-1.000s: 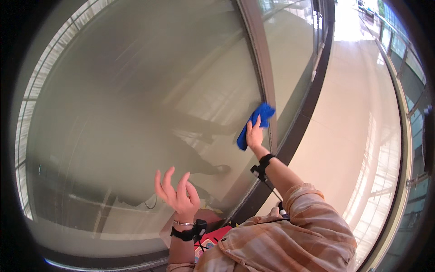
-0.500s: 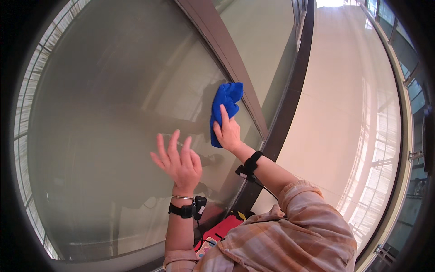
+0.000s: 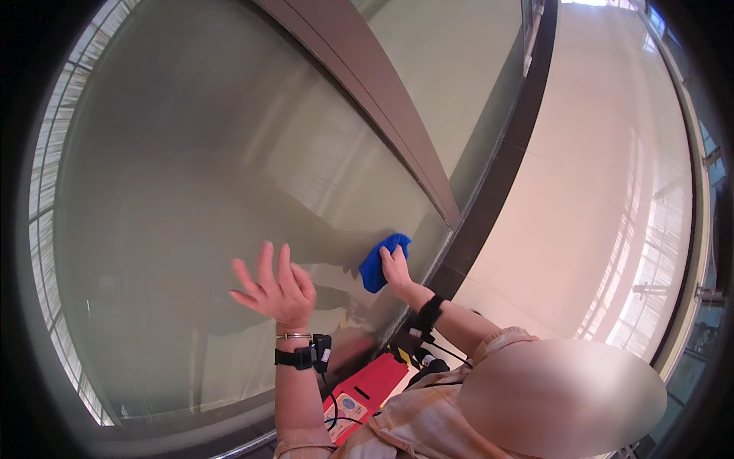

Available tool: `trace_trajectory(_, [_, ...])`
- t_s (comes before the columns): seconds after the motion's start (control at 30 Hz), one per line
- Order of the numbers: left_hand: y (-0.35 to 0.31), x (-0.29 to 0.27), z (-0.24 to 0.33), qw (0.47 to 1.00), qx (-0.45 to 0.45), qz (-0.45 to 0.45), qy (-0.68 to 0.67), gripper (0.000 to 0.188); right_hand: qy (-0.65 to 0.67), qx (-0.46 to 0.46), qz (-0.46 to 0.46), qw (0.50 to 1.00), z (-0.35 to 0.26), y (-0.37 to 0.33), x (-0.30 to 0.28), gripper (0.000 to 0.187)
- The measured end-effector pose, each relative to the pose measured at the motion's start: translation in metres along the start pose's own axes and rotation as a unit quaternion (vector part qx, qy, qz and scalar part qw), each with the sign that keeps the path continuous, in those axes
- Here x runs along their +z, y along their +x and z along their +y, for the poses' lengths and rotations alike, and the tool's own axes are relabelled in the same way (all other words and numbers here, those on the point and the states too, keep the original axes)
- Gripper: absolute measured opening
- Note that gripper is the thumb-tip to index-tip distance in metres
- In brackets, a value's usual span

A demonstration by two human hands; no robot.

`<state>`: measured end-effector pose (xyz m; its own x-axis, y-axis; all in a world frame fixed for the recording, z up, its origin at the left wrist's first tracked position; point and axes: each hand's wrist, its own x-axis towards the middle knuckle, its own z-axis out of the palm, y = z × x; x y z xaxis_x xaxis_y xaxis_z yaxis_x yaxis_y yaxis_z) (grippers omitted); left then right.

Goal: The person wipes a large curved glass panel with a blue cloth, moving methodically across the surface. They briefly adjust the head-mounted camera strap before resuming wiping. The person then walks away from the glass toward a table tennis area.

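My right hand (image 3: 397, 268) grips a bunched blue cloth (image 3: 374, 271). The cloth lies against a large smooth grey-green panel (image 3: 176, 161), low down near its right edge. Faint reflections of my arms show on the shiny surface. To the left, my left hand (image 3: 281, 294) is raised in front of the same panel with its fingers spread and nothing in it. Whether its fingertips touch the surface I cannot tell. Each wrist wears a black strap with a small cabled device, and a bangle circles the left one.
A brown frame strip (image 3: 375, 92) runs diagonally along the panel's upper right. Beyond it a dark border (image 3: 497, 168) edges the pale glossy tiled floor (image 3: 596, 168). Close to my body stands a red box (image 3: 378, 382) with a dark slot in its top.
My right hand and the blue cloth have come down the panel, closer to my body. The left hand has shifted slightly left, still spread. More of the red box shows.
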<state>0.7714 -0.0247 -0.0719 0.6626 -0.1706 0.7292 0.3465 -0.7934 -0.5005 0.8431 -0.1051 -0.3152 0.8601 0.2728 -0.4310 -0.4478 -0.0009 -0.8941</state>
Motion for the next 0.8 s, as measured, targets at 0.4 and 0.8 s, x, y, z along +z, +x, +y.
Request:
trace_trajectory(0.4, [0.006,-0.001,0.006,1.000,-0.013,0.002,-0.012,0.034,-0.148,-0.435,-0.142,0.877,-0.138,-0.060,-0.065,0.059])
trace_trajectory(0.8, [0.008,-0.007,0.002,0.996,-0.062,0.007,-0.069,0.027,-0.181,-0.563,0.083,0.802,-0.274,0.012,-0.156,0.047])
